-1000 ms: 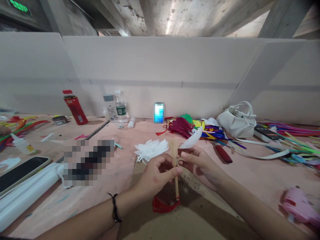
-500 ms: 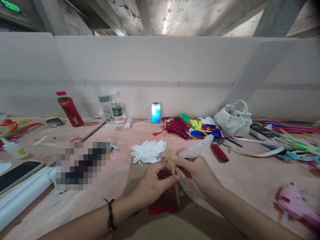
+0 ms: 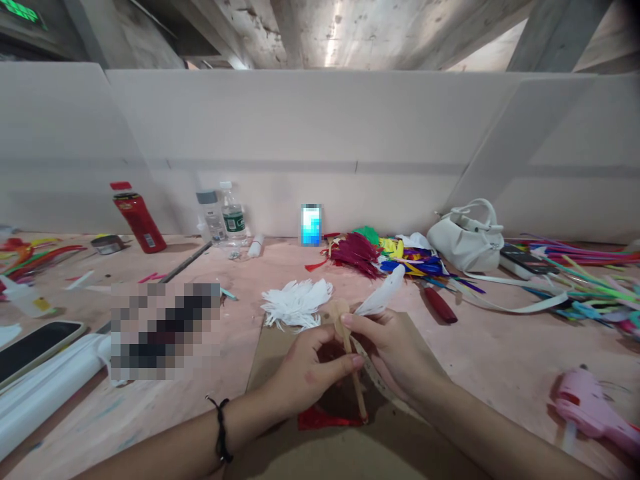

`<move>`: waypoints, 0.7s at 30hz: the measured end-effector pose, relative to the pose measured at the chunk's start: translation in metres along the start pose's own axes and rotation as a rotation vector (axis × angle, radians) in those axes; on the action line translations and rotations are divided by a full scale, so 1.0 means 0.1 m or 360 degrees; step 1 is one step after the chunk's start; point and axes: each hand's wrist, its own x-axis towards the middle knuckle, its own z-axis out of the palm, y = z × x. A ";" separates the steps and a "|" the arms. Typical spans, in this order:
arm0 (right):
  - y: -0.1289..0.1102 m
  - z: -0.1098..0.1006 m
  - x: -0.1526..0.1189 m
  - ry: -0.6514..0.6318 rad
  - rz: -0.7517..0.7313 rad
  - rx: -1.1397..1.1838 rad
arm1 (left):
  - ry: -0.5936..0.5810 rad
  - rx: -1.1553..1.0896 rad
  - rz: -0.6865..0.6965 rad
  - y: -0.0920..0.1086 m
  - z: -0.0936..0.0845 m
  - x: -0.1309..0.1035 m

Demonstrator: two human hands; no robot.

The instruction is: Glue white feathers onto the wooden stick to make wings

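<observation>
A slim pale wooden stick (image 3: pixel 356 380), wider at its top, slants down between my hands. My left hand (image 3: pixel 313 370), with a black cord bracelet on the wrist, is closed around it, thumb lying across the front. The right thumb and fingertips pinch its upper part; that hand (image 3: pixel 395 347) is closed too. A white feather (image 3: pixel 383 293) sticks up from behind my right fingers; where its base sits is hidden. Below the stick, a curved beige strip (image 3: pixel 373 373) passes under my right hand. Something red (image 3: pixel 327 419) lies by the stick's lower end, over brown cardboard (image 3: pixel 280 440).
White feathers (image 3: pixel 296 303) lie beyond my hands, with a colourful feather pile (image 3: pixel 357 257) further back. A dark red handle-like object (image 3: pixel 440 307), a white bag (image 3: pixel 465 237) and a pink glue gun (image 3: pixel 593 407) are to the right. Bottles, including a red bottle (image 3: pixel 139 220), stand back left.
The white feather has swung leftward and more upright as my right hand turned slightly. The stick's lower end has shifted a little right and down.
</observation>
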 end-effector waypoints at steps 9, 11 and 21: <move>-0.01 0.03 -0.01 0.0014 0.0004 -0.0011 | 0.0027 -0.0010 0.0023 -0.03 0.02 0.01; 0.00 0.03 -0.01 0.0046 0.0041 -0.0009 | 0.0005 -0.0047 0.0008 -0.03 0.02 0.00; 0.06 -0.10 0.08 0.0221 -0.0182 -0.0175 | 0.0215 0.0222 -0.0013 0.02 0.01 -0.03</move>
